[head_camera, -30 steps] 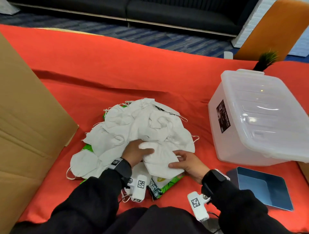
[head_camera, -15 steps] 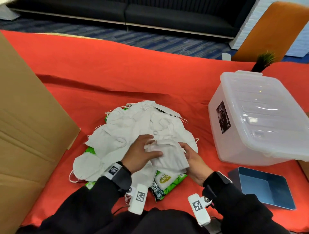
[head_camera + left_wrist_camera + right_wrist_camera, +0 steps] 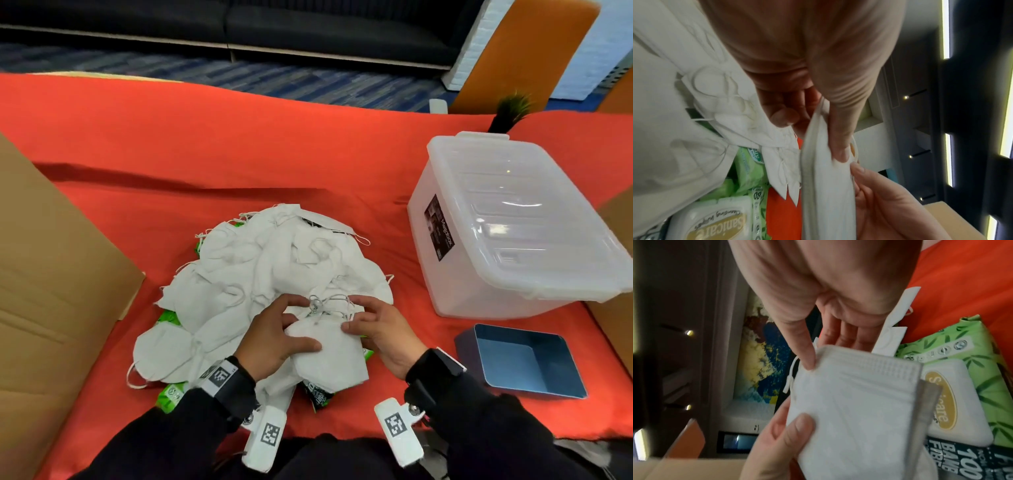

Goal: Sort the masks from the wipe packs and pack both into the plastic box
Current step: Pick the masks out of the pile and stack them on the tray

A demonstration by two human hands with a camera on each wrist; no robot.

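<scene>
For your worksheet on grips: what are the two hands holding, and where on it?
Both hold one folded white mask: left hand pinches its near-left side, right hand its far-right corner.

masks [image 3: 274, 260] atop wipe packs [image 3: 169, 399], plastic box [image 3: 513, 233] right; tray [image 3: 524, 363] in front

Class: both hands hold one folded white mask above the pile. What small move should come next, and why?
Probably lift the folded mask clear and lay it aside on the red cloth. The left hand and right hand both pinch it, its ear loops lie tangled on the pile of masks, and the plastic box has its lid on.
</scene>
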